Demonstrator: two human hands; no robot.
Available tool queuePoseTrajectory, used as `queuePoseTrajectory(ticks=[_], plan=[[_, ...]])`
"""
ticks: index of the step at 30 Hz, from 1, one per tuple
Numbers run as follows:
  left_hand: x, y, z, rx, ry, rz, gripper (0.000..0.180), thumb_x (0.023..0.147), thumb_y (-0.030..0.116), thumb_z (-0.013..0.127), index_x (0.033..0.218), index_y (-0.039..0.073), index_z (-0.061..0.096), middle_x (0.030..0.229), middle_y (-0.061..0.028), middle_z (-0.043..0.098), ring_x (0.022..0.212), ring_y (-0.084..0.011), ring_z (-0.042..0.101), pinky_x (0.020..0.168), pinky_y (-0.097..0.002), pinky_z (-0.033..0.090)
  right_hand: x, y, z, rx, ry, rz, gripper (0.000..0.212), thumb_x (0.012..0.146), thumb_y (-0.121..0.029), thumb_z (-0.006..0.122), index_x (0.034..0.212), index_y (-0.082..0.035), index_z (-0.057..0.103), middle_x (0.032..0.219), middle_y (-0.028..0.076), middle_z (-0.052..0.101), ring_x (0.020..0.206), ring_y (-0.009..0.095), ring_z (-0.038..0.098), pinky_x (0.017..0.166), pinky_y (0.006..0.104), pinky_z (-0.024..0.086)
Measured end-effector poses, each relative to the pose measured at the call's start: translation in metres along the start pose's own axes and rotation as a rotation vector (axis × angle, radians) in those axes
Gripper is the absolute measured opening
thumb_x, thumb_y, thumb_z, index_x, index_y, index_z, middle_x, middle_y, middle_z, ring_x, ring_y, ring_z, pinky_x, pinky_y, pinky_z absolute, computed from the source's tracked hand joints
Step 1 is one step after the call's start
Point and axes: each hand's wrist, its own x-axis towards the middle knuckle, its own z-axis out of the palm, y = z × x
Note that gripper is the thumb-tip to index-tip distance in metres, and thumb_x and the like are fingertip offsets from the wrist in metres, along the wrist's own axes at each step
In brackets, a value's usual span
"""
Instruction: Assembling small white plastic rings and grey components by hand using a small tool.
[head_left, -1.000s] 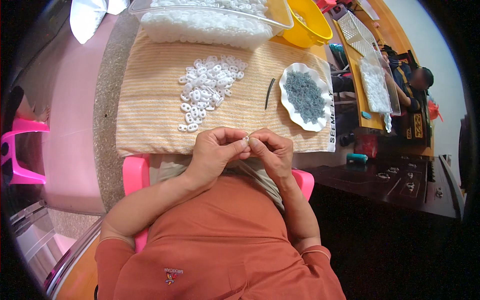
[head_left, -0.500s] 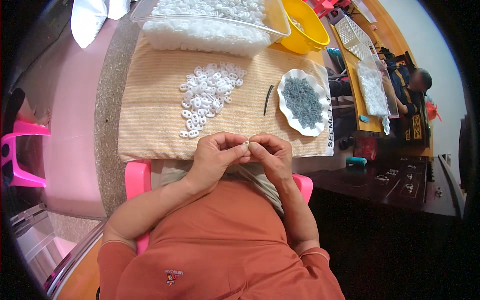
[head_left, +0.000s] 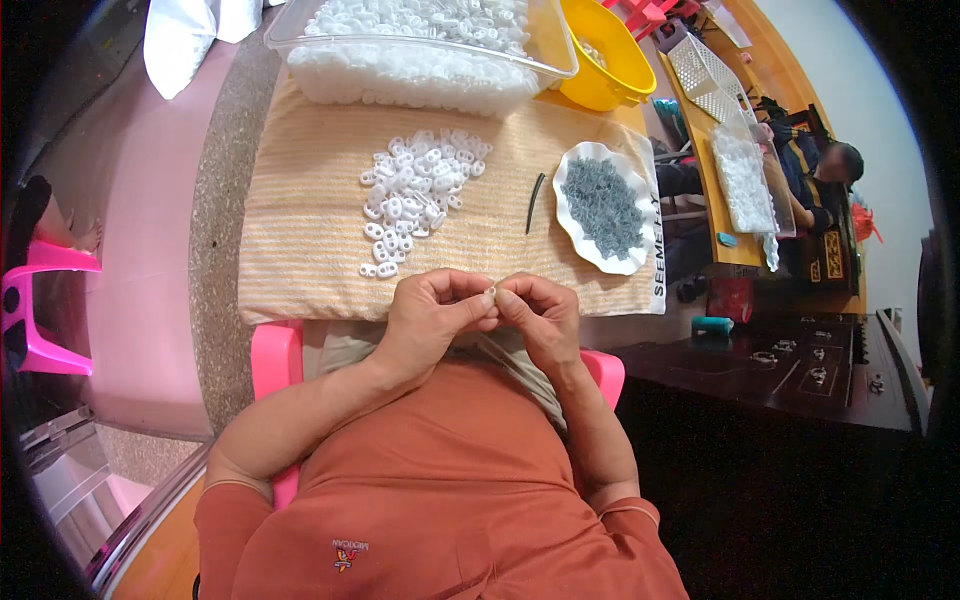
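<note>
My left hand [head_left: 432,312] and my right hand [head_left: 540,312] meet at the near edge of a striped towel. Thumbs and forefingers of both are closed in a pinch, tip against tip. Between them shows a bit of a small white piece [head_left: 492,290], mostly covered by the fingers. Beyond the hands lies a loose pile of white oval plastic pieces with two holes [head_left: 410,195]. To the right, a scalloped white dish [head_left: 633,262] holds many small grey-blue translucent bits [head_left: 603,205]. A thin dark rod [head_left: 535,203] rests between pile and dish.
A clear plastic tub [head_left: 425,42] full of white pieces stands at the back, with a yellow basin [head_left: 625,75] beside it. The striped towel [head_left: 300,220] covers the table. At far right a person [head_left: 815,185] sits by another table. A pink stool [head_left: 50,310] stands left.
Both hands stay pinched together and have shifted only slightly. The right fingers have tilted a little around the small white piece. The pile and dish look the same.
</note>
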Motion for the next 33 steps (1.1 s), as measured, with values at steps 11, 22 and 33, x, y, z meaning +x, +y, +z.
queuePoseTrajectory(ticks=[11,22,33], plan=[[0.0,0.002,0.001,-0.07,0.028,-0.003,0.018,0.086,0.004,0.066,0.102,-0.004,0.061,0.088,-0.0086,0.066,0.075,-0.0134,0.065,0.07,-0.0245,0.056,0.005,-0.031,-0.005,0.083,-0.001,0.09,0.012,0.091,-0.004,0.06,0.099,0.004,0.064,0.087,0.005,0.066,0.079,0.011,0.064,0.072,0.025,0.055],[0.002,0.007,-0.002,-0.128,0.032,0.023,0.013,0.087,0.005,0.065,0.099,0.001,0.061,0.086,-0.0067,0.066,0.076,-0.014,0.065,0.071,-0.0262,0.056,0.097,-0.045,-0.008,-0.862,0.09,-0.42,0.021,0.083,-0.01,0.067,0.103,-0.003,0.066,0.085,0.01,0.066,0.068,0.016,0.063,0.062,0.0304,0.05],[0.001,0.013,-0.001,-0.126,0.062,0.011,0.014,0.086,0.004,0.065,0.099,0.001,0.061,0.086,-0.0062,0.065,0.076,-0.0134,0.065,0.072,-0.0262,0.056,0.117,-0.043,0.005,-1.296,0.057,-0.382,0.02,0.086,-0.02,0.06,0.101,-0.008,0.066,0.095,0.013,0.063,0.085,0.033,0.063,0.074,0.0405,0.049]])
